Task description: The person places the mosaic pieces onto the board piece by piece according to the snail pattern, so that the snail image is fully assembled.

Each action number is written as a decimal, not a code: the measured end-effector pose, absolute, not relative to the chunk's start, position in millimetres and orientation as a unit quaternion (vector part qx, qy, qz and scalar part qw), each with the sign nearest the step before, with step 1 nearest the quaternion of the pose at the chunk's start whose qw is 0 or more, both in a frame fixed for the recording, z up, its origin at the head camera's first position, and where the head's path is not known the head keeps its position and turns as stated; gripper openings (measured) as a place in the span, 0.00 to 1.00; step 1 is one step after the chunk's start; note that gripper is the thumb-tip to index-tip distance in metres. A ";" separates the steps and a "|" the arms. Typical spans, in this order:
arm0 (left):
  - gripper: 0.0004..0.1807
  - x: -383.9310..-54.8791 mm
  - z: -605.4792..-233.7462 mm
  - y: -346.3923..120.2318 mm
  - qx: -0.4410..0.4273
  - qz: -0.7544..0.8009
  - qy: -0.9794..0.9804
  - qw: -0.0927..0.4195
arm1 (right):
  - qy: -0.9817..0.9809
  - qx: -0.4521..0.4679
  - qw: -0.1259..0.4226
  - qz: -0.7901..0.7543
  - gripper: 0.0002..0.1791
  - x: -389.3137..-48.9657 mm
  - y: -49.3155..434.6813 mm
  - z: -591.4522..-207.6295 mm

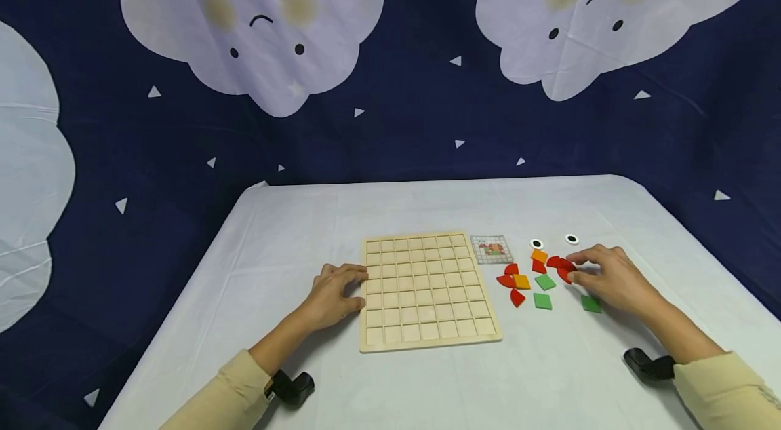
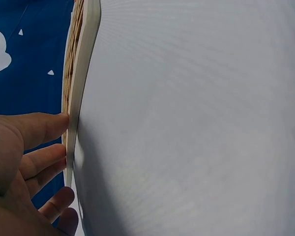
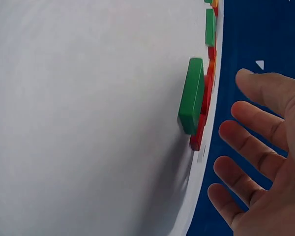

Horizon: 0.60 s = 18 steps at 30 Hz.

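A pale wooden grid board lies flat on the white table. My left hand is at its left edge, and in the left wrist view the thumb and fingertips touch the side of the board. My right hand is over the loose pieces, its fingertips by the red quarter-round pieces. In the right wrist view its fingers are spread with nothing between them. A green square tile lies under that hand, and other green tiles lie to its left.
A small pattern card lies beside the board's upper right corner. Orange squares and more red pieces are scattered right of the board. Two eye discs lie behind them. A dark blue cloud-print cloth hangs behind the table.
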<state>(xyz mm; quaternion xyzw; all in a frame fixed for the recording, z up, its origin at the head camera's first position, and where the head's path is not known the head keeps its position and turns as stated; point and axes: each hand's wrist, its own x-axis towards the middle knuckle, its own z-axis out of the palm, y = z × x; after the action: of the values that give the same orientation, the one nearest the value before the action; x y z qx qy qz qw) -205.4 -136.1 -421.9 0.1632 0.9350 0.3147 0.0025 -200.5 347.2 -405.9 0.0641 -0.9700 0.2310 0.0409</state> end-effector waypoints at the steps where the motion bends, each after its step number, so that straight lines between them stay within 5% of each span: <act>1: 0.24 -205.4 -422.3 -135.9 0.163 0.315 0.935 0.002 | -0.971 0.063 0.039 0.229 0.20 -200.6 348.7 -406.7; 18: 0.23 -204.9 -423.4 -136.1 0.164 0.314 0.935 0.005 | -0.973 0.055 0.007 0.225 0.25 -221.2 348.5 -409.5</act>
<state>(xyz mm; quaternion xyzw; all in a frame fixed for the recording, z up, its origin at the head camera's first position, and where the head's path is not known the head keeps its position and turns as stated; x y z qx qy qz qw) -204.9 -136.1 -423.4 0.1644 0.9350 0.3141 0.0048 -221.2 348.5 -409.5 0.0548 -0.9728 0.2251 0.0066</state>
